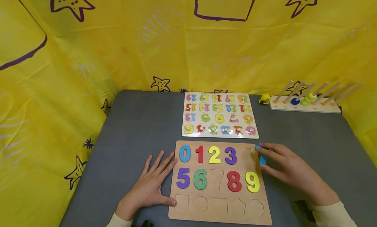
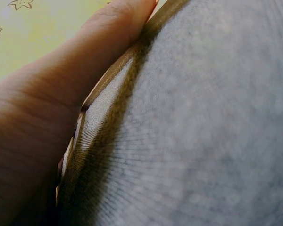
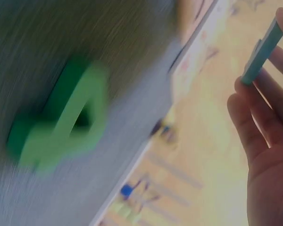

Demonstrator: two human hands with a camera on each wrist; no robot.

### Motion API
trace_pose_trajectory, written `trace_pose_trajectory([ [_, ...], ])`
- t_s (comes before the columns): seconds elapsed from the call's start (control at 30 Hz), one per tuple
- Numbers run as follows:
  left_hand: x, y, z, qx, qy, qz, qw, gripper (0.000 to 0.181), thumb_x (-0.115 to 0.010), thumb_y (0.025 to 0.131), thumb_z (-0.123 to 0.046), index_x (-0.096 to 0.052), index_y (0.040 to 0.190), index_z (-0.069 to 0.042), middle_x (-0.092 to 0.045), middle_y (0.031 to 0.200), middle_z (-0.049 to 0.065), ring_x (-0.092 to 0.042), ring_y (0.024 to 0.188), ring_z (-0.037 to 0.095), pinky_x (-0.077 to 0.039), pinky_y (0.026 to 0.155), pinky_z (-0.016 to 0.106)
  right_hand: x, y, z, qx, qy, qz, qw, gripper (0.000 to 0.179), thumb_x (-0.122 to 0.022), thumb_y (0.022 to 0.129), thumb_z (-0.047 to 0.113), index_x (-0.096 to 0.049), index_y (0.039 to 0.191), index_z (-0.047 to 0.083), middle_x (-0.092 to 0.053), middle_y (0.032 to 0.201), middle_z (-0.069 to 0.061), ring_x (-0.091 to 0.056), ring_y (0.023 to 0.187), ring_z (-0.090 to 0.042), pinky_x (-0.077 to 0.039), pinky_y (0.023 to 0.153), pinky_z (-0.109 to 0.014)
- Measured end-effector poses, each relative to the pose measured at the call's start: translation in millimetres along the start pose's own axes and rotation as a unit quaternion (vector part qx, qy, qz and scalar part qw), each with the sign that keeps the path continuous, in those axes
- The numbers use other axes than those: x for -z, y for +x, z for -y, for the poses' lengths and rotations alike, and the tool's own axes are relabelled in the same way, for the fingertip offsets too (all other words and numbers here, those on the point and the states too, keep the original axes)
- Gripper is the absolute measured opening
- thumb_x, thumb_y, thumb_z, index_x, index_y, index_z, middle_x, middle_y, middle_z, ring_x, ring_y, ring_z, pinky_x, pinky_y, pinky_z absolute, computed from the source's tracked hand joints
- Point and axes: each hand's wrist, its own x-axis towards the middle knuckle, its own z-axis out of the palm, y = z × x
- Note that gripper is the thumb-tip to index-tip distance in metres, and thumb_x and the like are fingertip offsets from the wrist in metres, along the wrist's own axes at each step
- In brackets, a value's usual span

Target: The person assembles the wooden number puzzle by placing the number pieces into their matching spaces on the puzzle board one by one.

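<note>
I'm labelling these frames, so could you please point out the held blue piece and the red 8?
Blue piece (image 1: 262,160): head view, lower end.
Red 8 (image 1: 234,180): head view, middle crossing.

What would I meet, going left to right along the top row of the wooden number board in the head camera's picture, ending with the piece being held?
Blue 0 → red 1 → yellow 2 → purple 3 → empty slot → blue puzzle piece.
</note>
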Motion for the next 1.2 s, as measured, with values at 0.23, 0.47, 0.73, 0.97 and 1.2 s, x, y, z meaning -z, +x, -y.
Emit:
trace_pose_trajectory([
  [0.23,0.3,-0.4,-0.7,0.003,0.003,0.001,1.0000,0.130,-0.066,0.062,-0.091,-0.025,0.163,-0.020,-0.015,0.169,0.000,-0.006,0.154,0.036,0.002,0.116,0.065,-19,16.7,39,0.034,0.010,0.021,0.9991,0.055,-0.061,0.096,0.055,-0.068,0.134,0.016,-0.062,0.132,-0.005,-0.062,0.114,-0.026,-0.057,0.089,-0.037],
  [0.47,0.0,-0.8,-1.0,0.004,0.001,-0.002,1.0000,0.131,-0.066,0.061,-0.091,-0.025,0.163,-0.021,-0.015,0.169,0.000,-0.006,0.154,0.036,0.002,0.116,0.065,-43,24.3,72,0.055,0.028,0.033,0.9975,0.049,-0.079,0.089,0.042,-0.071,0.129,0.014,-0.064,0.130,-0.003,-0.062,0.115,-0.024,-0.058,0.086,-0.045],
  [0.73,-1.5,-0.6,-0.2,-0.001,0.001,-0.011,0.9999,0.131,-0.066,0.060,-0.091,-0.027,0.163,-0.019,-0.018,0.169,0.002,-0.008,0.154,0.037,0.000,0.115,0.065,-67,30.0,96,0.039,0.010,0.080,0.9960,0.052,-0.084,0.084,0.034,-0.071,0.129,0.012,-0.064,0.131,-0.002,-0.061,0.117,-0.023,-0.054,0.095,-0.043],
  [0.97,0.0,0.1,-1.3,0.000,-0.002,-0.012,0.9999,0.131,-0.067,0.060,-0.091,-0.028,0.163,-0.019,-0.018,0.169,0.002,-0.009,0.154,0.037,0.000,0.115,0.065,-77,35.4,105,0.038,-0.008,0.113,0.9928,0.049,-0.081,0.087,0.038,-0.072,0.128,0.012,-0.065,0.130,-0.001,-0.061,0.120,-0.022,-0.051,0.099,-0.043],
  [1.2,-0.8,0.2,-0.7,0.000,0.000,-0.012,0.9999,0.132,-0.067,0.059,-0.091,-0.028,0.163,-0.019,-0.019,0.169,0.002,-0.009,0.154,0.037,0.000,0.115,0.066,-78,41.6,113,0.012,-0.027,0.148,0.9886,0.050,-0.078,0.089,0.042,-0.071,0.129,0.014,-0.065,0.131,-0.001,-0.059,0.122,-0.023,-0.048,0.103,-0.045],
])
